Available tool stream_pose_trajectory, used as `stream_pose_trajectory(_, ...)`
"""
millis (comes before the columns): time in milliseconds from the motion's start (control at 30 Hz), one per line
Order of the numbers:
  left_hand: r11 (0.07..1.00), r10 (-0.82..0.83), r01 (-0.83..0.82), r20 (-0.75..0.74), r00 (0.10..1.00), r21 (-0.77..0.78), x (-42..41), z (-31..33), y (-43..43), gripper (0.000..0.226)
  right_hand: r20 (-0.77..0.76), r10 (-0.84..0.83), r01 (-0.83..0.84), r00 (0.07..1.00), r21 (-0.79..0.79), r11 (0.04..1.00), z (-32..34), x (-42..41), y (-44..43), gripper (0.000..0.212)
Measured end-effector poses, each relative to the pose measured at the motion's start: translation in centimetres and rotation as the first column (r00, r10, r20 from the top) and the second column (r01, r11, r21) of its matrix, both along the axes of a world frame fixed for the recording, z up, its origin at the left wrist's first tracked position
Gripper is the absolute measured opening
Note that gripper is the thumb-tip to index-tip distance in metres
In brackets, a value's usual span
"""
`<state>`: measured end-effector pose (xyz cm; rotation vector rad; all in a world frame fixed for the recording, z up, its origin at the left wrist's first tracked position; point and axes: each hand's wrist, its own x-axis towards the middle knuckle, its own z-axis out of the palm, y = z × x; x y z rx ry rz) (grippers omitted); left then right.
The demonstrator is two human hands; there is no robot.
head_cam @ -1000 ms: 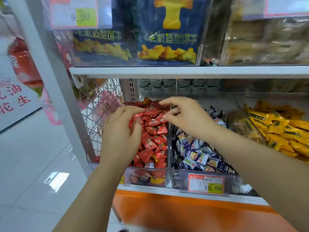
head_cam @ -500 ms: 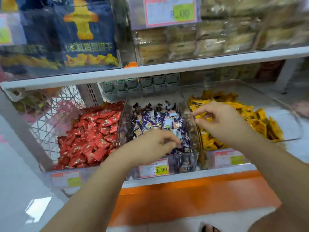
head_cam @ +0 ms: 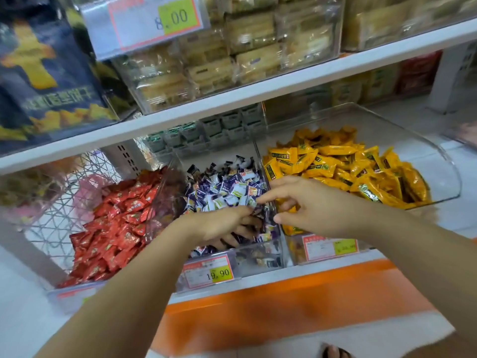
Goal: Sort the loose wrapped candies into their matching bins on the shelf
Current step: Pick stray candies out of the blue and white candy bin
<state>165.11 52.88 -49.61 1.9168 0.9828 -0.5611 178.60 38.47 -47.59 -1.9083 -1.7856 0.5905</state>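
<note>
R hand (head_cam: 309, 205) shifts left off yellow bin (head_cam: 445, 164) toward purple candies (head_cam: 227, 187), loose, empty | L hand (head_cam: 222, 226) fingers buried in them, can't tell grip | risk: I flick purples over wall into yellows.

the stuff around the sorting spot
up top there's a clear box of pale wrapped cakes (head_cam: 232, 52) with an 8.00 price tag (head_cam: 154, 19) on its front, and dark blue snack bags (head_cam: 46, 73) to its left. rows of little green-and-white packs (head_cam: 206, 130) sit at the back, a white wire basket (head_cam: 51, 210) is far left, and a 19.90 price tag (head_cam: 209, 271) hangs just above the orange base panel (head_cam: 284, 306).
</note>
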Motion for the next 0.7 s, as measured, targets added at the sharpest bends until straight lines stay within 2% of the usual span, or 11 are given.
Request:
stream_pose_trajectory(133, 0.993, 0.114, -0.116, 0.173, 0.978, 0.003, -1.2, 0.4, 1.4, 0.057, -0.013, 0.012, -0.012, 1.000, 0.008, 1.000, -0.1, 0.2, 0.0, 0.040)
stream_pose_trajectory(233, 0.984, 0.151, -0.168, 0.229, 0.962, 0.056, -1.9, 0.9, 2.5, 0.053, -0.031, 0.008, -0.008, 0.999, 0.004, 1.000, -0.1, 0.2, 0.1, 0.040)
stream_pose_trajectory(467, 0.977, 0.170, -0.199, 0.292, 0.941, 0.073, -3.2, 1.3, 3.1, 0.050, -0.034, -0.013, 0.014, 0.999, 0.014, 1.000, 0.2, 0.1, 0.2, 0.039)
stream_pose_trajectory(600, 0.972, 0.180, -0.221, 0.342, 0.922, 0.084, -3.6, 2.5, 2.5, 0.043, -0.058, -0.041, 0.045, 0.997, 0.070, 0.997, 0.0, -0.1, 0.4, 0.041)
stream_pose_trajectory(667, 0.965, 0.149, -0.221, 0.406, 0.902, 0.138, -3.6, 3.7, 2.3, 0.037, -0.081, -0.072, 0.079, 0.994, 0.090, 0.993, -0.1, 0.0, 0.8, 0.046)
stream_pose_trajectory(700, 0.954, 0.090, -0.204, 0.438, 0.894, 0.221, -3.4, 4.2, 2.2, 0.034, -0.104, -0.092, 0.101, 0.990, 0.087, 0.991, -0.2, 0.1, 1.0, 0.048)
